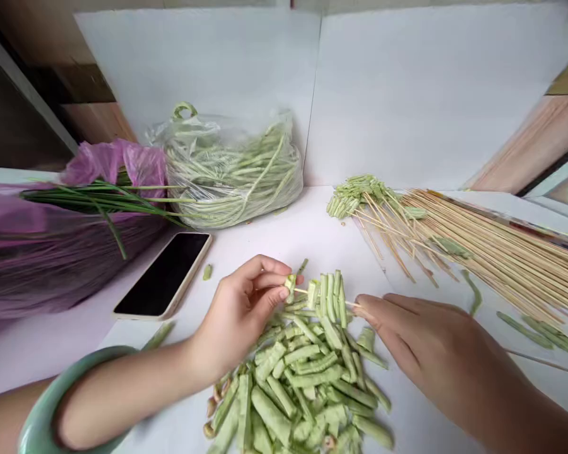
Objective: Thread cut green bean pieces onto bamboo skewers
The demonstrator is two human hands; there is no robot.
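- At the far left, we see a purple plastic bag point(99, 165) with a bunch of long, thin green stalks point(94, 198) lying across it.
- Just right of that, a phone point(163, 275) lies face up on the white tabletop point(274, 236), its screen dark.
- Behind the phone, a clear plastic bag point(231, 170) holds coiled long green beans.
- Our left hand point(236, 312), with a pale green bangle point(42, 410) on its wrist, is closed in a pinch on a bean piece threaded onto a thin bamboo skewer point(349, 303).
- Below the skewer, cut bean pieces point(303, 384) lie heaped on the tabletop. We judge them light, fairly firm but easily split, and perhaps slick, so we would take each one gently at its middle, between fingertip and thumb.
- We would hold the skewer near its end, since it looks light, stiff and thin enough to snap.
- Our right hand point(421, 340) reaches in from the right, its fingers close together at the skewer's end. The blur hides whether it grips.
- Farther back, a bundle of bamboo skewers point(483, 243) lies with green bean pieces point(353, 197) massed at one end.
- At the far right, loose bean strips point(544, 331) lie on the tabletop.
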